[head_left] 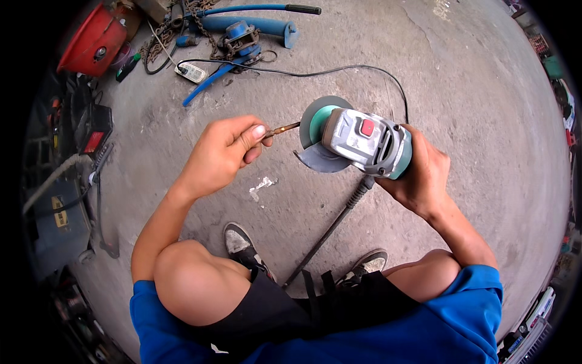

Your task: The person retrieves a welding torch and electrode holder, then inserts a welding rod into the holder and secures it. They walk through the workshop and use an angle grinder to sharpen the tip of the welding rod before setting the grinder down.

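My right hand (424,170) grips an angle grinder (359,134) with a grey head and a red button on top. The grinder's thin disc (307,115), grey with a green centre, faces left, with a curved metal guard (325,159) below it. Between the closed fingers and thumb of my left hand (221,151) is a thin brownish metal rod (284,129). Its dark tip points right and meets the edge of the disc; whether they press together I cannot tell. The grinder's body under my right hand is mostly hidden.
A black cable (330,232) with a ribbed sleeve runs between my shoes. A power strip (191,72) with a black cord lies far left, beside a blue chain hoist (241,42) and chains. A red basin (94,41) and a grey toolbox (57,224) stand along the left.
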Demonstrator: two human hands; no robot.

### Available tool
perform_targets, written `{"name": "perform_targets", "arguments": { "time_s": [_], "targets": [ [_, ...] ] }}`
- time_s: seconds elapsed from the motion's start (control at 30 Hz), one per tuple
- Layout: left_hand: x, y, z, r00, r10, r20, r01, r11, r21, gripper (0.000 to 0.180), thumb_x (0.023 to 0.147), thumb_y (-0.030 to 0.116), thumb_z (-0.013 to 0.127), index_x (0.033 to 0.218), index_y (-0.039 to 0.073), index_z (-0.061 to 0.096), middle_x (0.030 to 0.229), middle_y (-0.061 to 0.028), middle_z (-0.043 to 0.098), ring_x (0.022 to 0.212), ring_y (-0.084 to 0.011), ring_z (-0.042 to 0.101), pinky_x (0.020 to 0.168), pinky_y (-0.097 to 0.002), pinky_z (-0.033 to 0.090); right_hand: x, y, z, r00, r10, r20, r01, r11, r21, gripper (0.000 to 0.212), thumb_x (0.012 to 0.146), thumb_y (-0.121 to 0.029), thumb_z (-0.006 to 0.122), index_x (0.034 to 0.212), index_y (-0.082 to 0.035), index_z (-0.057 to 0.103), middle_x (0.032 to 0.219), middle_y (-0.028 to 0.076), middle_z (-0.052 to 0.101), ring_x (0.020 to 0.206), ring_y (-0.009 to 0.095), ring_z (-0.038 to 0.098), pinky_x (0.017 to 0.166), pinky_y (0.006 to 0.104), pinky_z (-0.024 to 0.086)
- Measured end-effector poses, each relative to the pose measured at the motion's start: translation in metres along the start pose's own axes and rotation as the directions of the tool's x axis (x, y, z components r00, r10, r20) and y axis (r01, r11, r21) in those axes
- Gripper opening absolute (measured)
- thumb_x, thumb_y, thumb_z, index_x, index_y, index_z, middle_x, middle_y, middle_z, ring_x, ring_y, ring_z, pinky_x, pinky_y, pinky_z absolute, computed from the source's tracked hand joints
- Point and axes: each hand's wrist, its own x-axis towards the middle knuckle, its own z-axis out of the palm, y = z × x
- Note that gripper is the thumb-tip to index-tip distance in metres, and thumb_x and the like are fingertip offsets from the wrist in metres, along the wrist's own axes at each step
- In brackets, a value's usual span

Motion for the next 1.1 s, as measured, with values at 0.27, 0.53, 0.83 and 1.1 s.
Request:
{"name": "perform_targets", "arguments": {
  "time_s": [0.27,0.53,0.83,1.1],
  "targets": [
    [-0.004,-0.005,-0.001,0.999,0.035,-0.027,-0.032,0.996,0.079,0.025,0.103,0.019,0.049,0.093,0.001,0.063,0.065,0.004,0.046,0.058,-0.0035,0.037,0.051,-0.0208,0.03,-0.001,-0.002,0.002,0.997,0.056,0.061,-0.057,0.998,0.022,0.06,0.058,-0.014,0.081,0.113,-0.006,0.057,0.093,0.011,0.067,0.082,0.03,0.068,0.067,0.0394,0.055],
    [-0.004,0.002,0.002,0.992,0.108,-0.057,-0.095,0.974,0.204,0.023,0.102,0.018,0.051,0.091,0.001,0.063,0.064,0.004,0.046,0.059,-0.0043,0.037,0.052,-0.022,0.03,0.003,-0.01,-0.002,0.994,0.033,0.1,-0.035,0.999,0.013,0.059,0.06,-0.015,0.08,0.113,-0.007,0.056,0.093,0.01,0.067,0.082,0.031,0.068,0.066,0.0392,0.055],
    [-0.004,0.001,0.003,0.995,0.063,-0.078,-0.05,0.985,0.165,0.025,0.103,0.02,0.05,0.09,0.002,0.062,0.064,0.0046,0.045,0.058,-0.0036,0.036,0.051,-0.0218,0.03,-0.002,-0.003,-0.001,0.997,0.042,0.072,-0.044,0.999,0.021,0.062,0.058,-0.015,0.081,0.114,-0.005,0.056,0.095,0.01,0.067,0.082,0.031,0.068,0.068,0.0396,0.055],
    [-0.004,-0.008,-0.002,0.999,-0.043,-0.018,0.042,0.998,-0.05,0.028,0.105,0.023,0.047,0.093,0.002,0.061,0.064,0.0044,0.046,0.054,-0.0026,0.036,0.047,-0.0194,0.029,0.0,-0.002,0.001,0.994,0.061,0.086,-0.063,0.998,0.014,0.061,0.058,-0.015,0.08,0.114,-0.006,0.056,0.093,0.01,0.067,0.083,0.031,0.068,0.067,0.0403,0.055]
  ]
}}
